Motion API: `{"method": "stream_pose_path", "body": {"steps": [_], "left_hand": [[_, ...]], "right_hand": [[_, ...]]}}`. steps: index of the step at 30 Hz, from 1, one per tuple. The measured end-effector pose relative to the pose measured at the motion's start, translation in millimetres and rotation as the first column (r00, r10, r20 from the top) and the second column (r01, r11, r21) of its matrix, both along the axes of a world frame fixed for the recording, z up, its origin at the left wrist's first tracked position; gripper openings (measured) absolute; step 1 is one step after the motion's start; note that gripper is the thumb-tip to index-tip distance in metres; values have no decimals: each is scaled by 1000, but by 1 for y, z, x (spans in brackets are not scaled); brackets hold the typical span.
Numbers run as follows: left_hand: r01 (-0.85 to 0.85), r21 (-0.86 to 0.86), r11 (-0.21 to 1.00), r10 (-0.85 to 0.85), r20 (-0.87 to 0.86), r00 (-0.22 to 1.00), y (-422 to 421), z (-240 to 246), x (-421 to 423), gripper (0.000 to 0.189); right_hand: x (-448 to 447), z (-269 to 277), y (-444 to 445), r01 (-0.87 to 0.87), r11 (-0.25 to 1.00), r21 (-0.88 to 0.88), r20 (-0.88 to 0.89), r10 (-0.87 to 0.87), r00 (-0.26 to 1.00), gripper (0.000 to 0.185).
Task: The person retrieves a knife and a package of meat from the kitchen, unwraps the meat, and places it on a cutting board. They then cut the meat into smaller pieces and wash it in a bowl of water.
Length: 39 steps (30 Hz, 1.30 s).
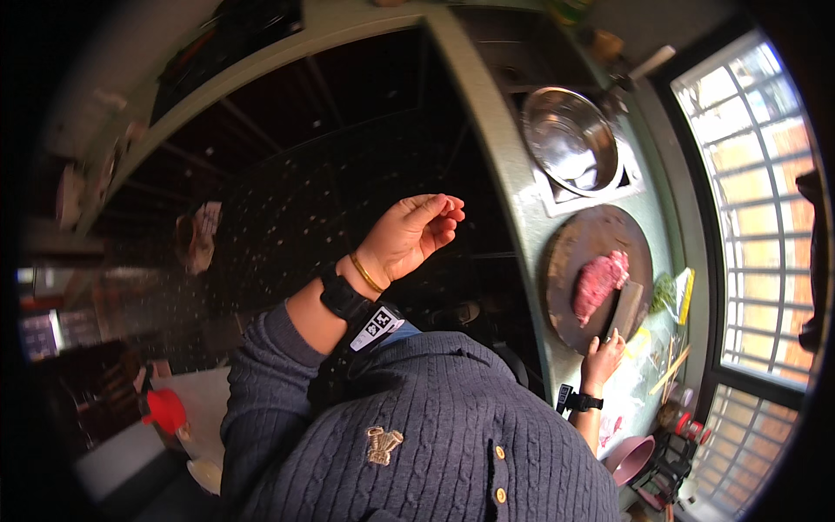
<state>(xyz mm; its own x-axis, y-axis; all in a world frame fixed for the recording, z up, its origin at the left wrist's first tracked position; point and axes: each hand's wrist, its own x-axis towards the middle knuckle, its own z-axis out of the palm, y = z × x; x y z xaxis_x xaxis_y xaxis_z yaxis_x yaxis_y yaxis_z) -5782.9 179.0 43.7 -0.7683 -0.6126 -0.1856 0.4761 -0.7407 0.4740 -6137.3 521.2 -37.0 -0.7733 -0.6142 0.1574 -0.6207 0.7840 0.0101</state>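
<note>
My left hand [417,228] is raised over the dark floor, away from the counter, with thumb and forefinger pinched on a small pale bit that I cannot identify. On the counter at the right, my right hand [603,357] grips the handle end of a cleaver [626,307]. Its broad blade lies over the round wooden chopping board [564,267], beside a piece of raw red meat [595,287]. The meat rests near the board's middle. Most of the cleaver's handle is hidden by my fingers.
A steel basin [571,140] stands beyond the board, near the sink [515,52]. Greens in a bag [664,292] and chopsticks [670,370] lie by the window side. A pink bowl [631,459] and jars [691,427] are nearer me.
</note>
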Motion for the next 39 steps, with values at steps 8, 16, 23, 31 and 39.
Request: {"method": "stream_pose_path", "body": {"steps": [8, 16, 23, 31, 39], "left_hand": [[-341, -77, 937, 348, 118, 930, -25, 6, 176, 27], [-762, 74, 644, 757, 84, 648, -40, -24, 321, 12], [-560, -774, 296, 836, 493, -240, -12, -96, 458, 10], [-781, 106, -616, 746, 397, -535, 51, -71, 574, 9], [-490, 60, -870, 443, 532, -721, 91, -70, 638, 26]], "right_hand": [[124, 26, -171, -521, 829, -201, 8, 533, 846, 48], [212, 48, -367, -852, 516, -89, 40, 857, 515, 41], [339, 51, -587, -989, 144, -27, 94, 986, 141, 38], [726, 61, -780, -832, -542, -120, 233, 799, -555, 34], [1057, 51, -704, -328, -890, -316, 281, 243, -929, 27]]}}
